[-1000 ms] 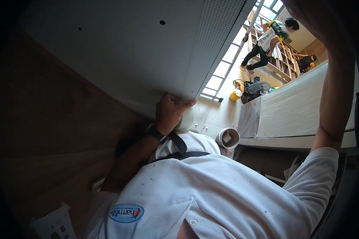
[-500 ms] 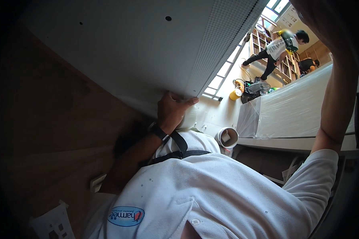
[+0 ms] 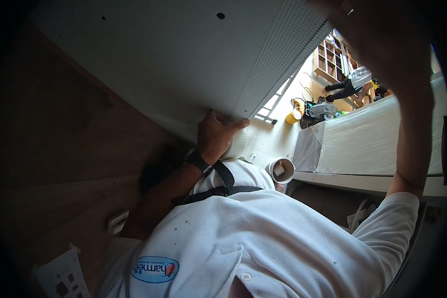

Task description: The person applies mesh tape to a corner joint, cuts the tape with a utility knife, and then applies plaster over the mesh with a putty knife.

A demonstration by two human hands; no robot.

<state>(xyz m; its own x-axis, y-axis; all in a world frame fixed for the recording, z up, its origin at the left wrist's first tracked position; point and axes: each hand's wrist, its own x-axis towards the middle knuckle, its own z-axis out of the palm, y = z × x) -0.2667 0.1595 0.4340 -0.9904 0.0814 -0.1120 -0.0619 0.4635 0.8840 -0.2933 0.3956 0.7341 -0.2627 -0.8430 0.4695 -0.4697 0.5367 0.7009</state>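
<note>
A white board (image 3: 159, 59) spans the upper left, with a gridded mesh strip (image 3: 278, 44) along its right edge. My left hand (image 3: 214, 133) is closed at the strip's lower end, thumb laid across it, against a pale ribbed roll (image 3: 237, 144) that seems to be mesh tape; its fingertips are partly hidden. My right hand (image 3: 367, 35) is raised at the upper right, over the top part of the strip, dark and smeared by motion, so its fingers and any contact are unclear.
A plastic-wrapped cabinet (image 3: 357, 139) stands right, a bucket (image 3: 280, 170) beside my body. Beyond are a yellow container (image 3: 293, 116), a dark power tool (image 3: 315, 114), wooden shelving (image 3: 327, 57) and a co-worker (image 3: 355, 82). A wooden surface (image 3: 74, 149) fills the left, with a paper sheet (image 3: 59, 273).
My right hand has swung left and down over the board's edge, hiding part of the room. My left hand has shifted slightly up. The co-worker has moved and is now bent lower.
</note>
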